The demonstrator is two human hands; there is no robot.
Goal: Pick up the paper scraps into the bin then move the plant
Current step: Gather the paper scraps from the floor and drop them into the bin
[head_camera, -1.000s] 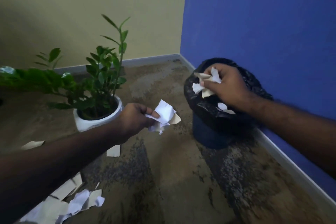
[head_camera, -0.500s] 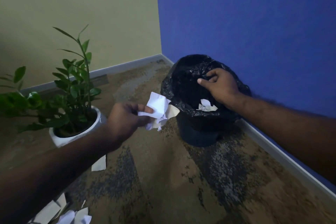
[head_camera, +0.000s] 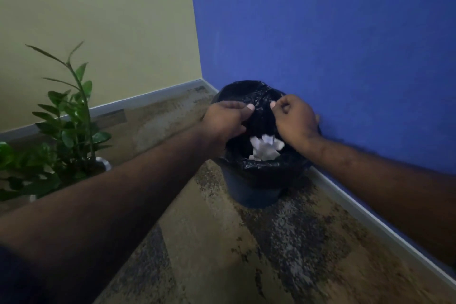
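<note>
Both hands hang over the mouth of the bin (head_camera: pixel 249 192), which stands on the floor (head_camera: pixel 222 254) in the corner where the blue wall (head_camera: pixel 320 32) meets the yellow wall (head_camera: pixel 98 20), close against the blue wall's skirting. The left hand (head_camera: pixel 223 119) has its fingers loosely curled with the thumb stretched toward the other hand, and no paper shows in it; the right hand (head_camera: pixel 294 118) is likewise curled, thumb tip forward, and holds nothing that can be seen, though whether either thumb touches the black bin liner (head_camera: pixel 261 170) cannot be told. White paper scraps (head_camera: pixel 265 147) lie inside the liner, just below and between the two wrists. By the look of it, the step in hand is the dropping of scraps into the bin, and this handful appears delivered. The next move probably calls for drawing both hands back and checking the floor for any scraps outside this view, since none show on the floor here. The plant (head_camera: pixel 66 121) stands upright in its pale pot (head_camera: pixel 103 164) near the yellow wall's skirting, well apart from the bin on its left. Its long axis runs vertically, the tallest stem pointing up with a slight lean left at the tip. Moving it would likely want a grip on the pot rather than the stems.
</note>
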